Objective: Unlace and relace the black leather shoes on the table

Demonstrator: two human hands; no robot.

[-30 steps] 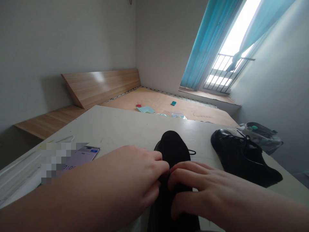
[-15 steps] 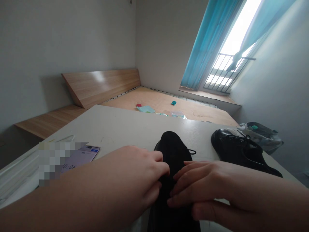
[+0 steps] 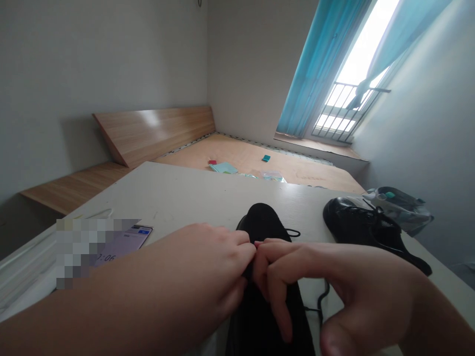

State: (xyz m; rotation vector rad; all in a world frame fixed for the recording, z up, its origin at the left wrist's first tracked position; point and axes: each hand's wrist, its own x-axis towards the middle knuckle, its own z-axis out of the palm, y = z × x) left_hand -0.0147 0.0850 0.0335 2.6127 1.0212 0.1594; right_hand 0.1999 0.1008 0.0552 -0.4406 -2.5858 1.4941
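Note:
A black shoe (image 3: pixel 276 309) lies lengthwise on the table in front of me, partly covered by my hands. My left hand (image 3: pixel 208 277) is closed at its left side, the curled fingers gripping it; exactly which part they pinch is hidden. Against those fingertips and the shoe's upper rests my right hand (image 3: pixel 319 282), its fingers bent and spread and its thumb held well apart. A thin lace loop (image 3: pixel 294 232) sticks out to the right of the shoe. Lower down, a dark lace (image 3: pixel 323 296) trails onto the tabletop beside my right hand.
The second black shoe (image 3: pixel 359 222), laced, stands at the table's right. A phone (image 3: pixel 143 233), partly pixelated, and clear plastic (image 3: pixel 22 269) lie left on the white table (image 3: pixel 178 193). Beyond are a bed (image 3: pixel 237 148) with small packets and a bagged bin (image 3: pixel 401 205).
My right hand has lifted at the wrist and turned, its fingers moving from flat on the shoe to the left fingertips. The trailing lace now shows. My left hand has stayed put.

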